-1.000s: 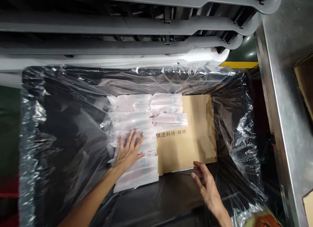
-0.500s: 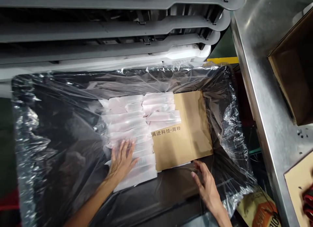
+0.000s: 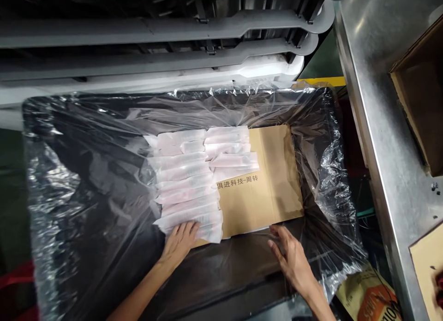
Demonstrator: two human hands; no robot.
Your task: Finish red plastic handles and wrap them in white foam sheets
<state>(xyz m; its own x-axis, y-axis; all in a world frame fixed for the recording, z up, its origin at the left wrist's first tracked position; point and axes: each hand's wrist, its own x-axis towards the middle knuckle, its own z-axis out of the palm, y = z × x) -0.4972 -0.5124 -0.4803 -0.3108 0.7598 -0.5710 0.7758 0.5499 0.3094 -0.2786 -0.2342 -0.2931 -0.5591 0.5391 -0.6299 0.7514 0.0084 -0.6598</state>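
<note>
Clear plastic film point(image 3: 86, 173) is lining a deep dark bin point(image 3: 31, 109), and its edges are being draped over the rim so the contents are kept off the bin walls. Cardboard point(image 3: 273, 182) with printed characters is lying flat on the bottom as a base sheet. White pouches point(image 3: 187, 182) are being stacked on its left part in two overlapping columns; the left column is running nearly the whole length of the cardboard, while the right column is covering only the far portion. Overlap like roof tiles is being used, probably so that the rows stay tight and flat.

Left hand point(image 3: 180, 240) is being held at the near end of the left column, fingers loosely spread and laid on the nearest pouch; nothing is being gripped, only touched or pressed from above. Right hand point(image 3: 290, 256) is being rested at the near right corner of the cardboard, fingers extended and slightly curled, tips touching the film beside the cardboard's edge; nothing is being clenched. Whether the edge itself is being pinched cannot be told.

Grey trays point(image 3: 155, 35) are being stored in a stack beyond the bin. To the right a steel desk point(image 3: 384, 141) is carrying an open carton point(image 3: 418, 104). A printed bag point(image 3: 370, 298) is lying below the desk edge, beside the bin.
</note>
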